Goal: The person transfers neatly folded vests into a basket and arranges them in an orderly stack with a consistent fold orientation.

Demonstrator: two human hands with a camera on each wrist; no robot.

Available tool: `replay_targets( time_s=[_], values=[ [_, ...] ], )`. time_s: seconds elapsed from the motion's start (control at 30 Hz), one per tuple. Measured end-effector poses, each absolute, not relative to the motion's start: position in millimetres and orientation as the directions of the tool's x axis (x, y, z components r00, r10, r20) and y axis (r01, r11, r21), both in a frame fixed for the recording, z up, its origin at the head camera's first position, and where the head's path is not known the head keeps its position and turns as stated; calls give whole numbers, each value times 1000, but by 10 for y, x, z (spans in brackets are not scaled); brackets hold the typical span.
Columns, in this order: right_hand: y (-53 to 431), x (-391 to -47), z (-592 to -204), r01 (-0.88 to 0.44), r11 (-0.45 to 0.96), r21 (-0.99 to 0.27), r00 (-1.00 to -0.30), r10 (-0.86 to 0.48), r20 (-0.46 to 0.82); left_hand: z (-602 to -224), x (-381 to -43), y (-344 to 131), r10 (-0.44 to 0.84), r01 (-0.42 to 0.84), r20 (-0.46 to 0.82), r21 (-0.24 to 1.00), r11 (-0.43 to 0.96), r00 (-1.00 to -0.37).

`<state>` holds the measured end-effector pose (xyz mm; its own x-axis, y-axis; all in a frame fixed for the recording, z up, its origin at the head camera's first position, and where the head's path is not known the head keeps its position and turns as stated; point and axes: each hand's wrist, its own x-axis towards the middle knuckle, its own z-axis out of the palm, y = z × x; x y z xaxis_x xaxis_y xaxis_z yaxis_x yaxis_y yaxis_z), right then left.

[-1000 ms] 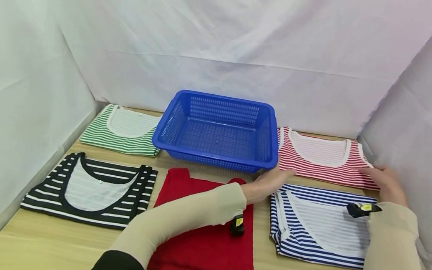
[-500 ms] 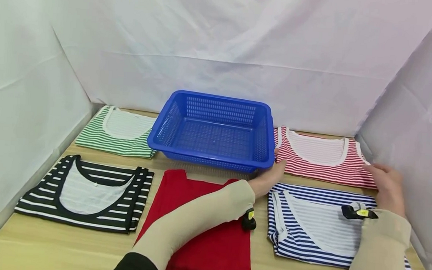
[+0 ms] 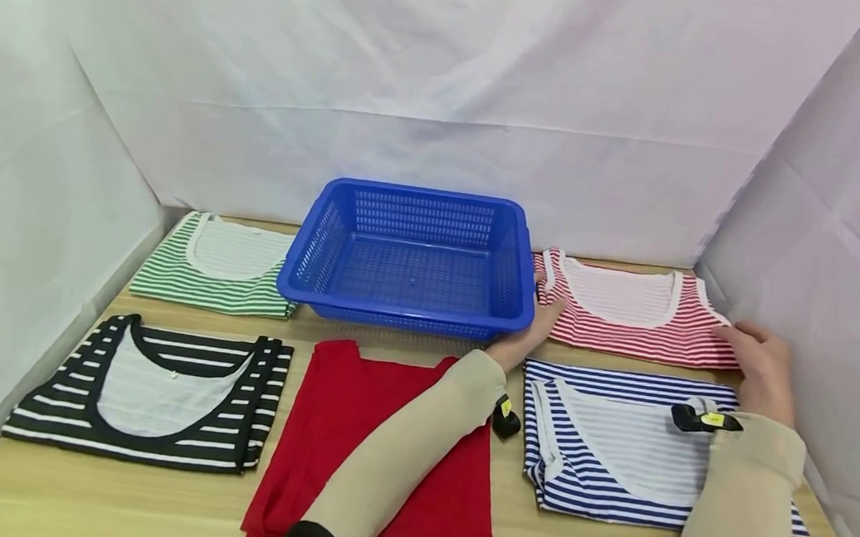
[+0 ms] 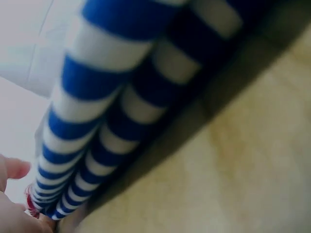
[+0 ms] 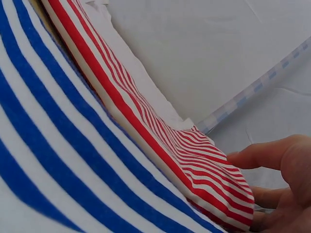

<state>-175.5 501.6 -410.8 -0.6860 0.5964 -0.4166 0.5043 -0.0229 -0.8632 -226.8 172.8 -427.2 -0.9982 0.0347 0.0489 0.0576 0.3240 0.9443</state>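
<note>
A folded red-and-white striped tank top [image 3: 635, 337] lies at the back right, just right of the blue basket [image 3: 404, 312]. My left hand [image 3: 530, 334] reaches between the basket and its left edge. In the left wrist view the thumb [image 4: 17, 167] is raised off the cloth, while the fingers are low at its edge and partly hidden. At the opposite side my right hand [image 3: 763, 371] pinches the tank top's right edge, thumb [image 5: 257, 154] on top and fingers below. Directly in front lies a folded blue-and-white striped tank top [image 3: 608, 506].
A folded red garment [image 3: 345, 412] lies under my left forearm. To the left are a black-and-white striped tank top [image 3: 171, 442] and a green-and-white striped one [image 3: 196, 290]. White cloth walls [image 3: 444, 70] enclose the wooden table [image 3: 99, 499] at the back and sides.
My left hand has moved farther back along the red-striped tank top's left edge. My right hand stays at the right edge. The head view has turned slightly to the right.
</note>
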Motion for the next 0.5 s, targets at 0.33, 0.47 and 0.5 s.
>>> replay_targets(
  time_s=[0.33,0.47,0.5],
  values=[
    [4923,-1842,-4084,424,-51,-904,-688,631,-359,-4271,-2321,1694,210,181,141,966,186,-968],
    [4911,-1877,-4079,353,-95,-931,-709,622,-332,-4278,-2350,1662,277,176,124,970,169,-953],
    [4915,-1877,-4085,375,-58,-925,-711,623,-327,-4284,-2354,1664,292,173,117,969,175,-949]
  ],
)
